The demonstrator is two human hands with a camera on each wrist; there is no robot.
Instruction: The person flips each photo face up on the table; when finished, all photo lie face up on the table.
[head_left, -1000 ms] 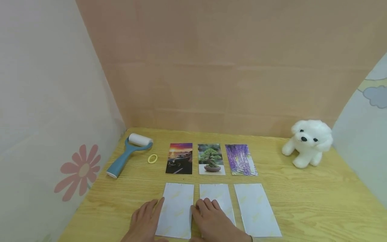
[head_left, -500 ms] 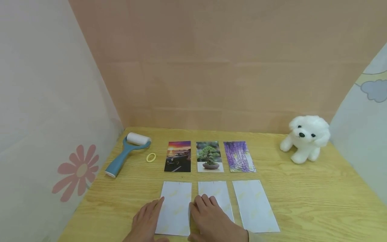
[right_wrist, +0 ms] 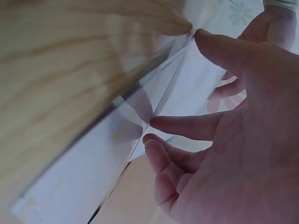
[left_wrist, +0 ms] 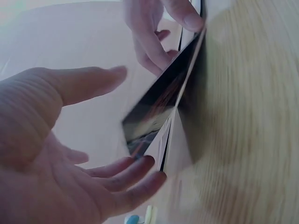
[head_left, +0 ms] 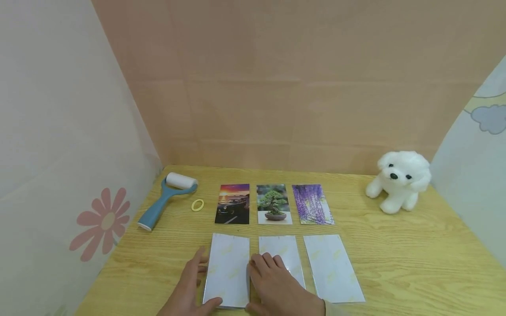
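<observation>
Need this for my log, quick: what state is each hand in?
Left hand: open, beside the left sheet.
Right hand: touching that sheet's edge; whether it pinches cannot be told.

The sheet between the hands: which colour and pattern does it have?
The sheet is white with faint yellow marks; the head view shows it best.

Compared with the earlier pictures, the left hand [head_left: 186, 285] had opened wider. Its fingers [head_left: 200, 260], which before lay straight along the left edge of the left white sheet [head_left: 228, 270], had moved back to the left. Its thumb [head_left: 211, 304], seen before just below the sheet, now appeared over the near left corner. The sheet's far left corner had come up, so the far edge now looked slanted.
</observation>
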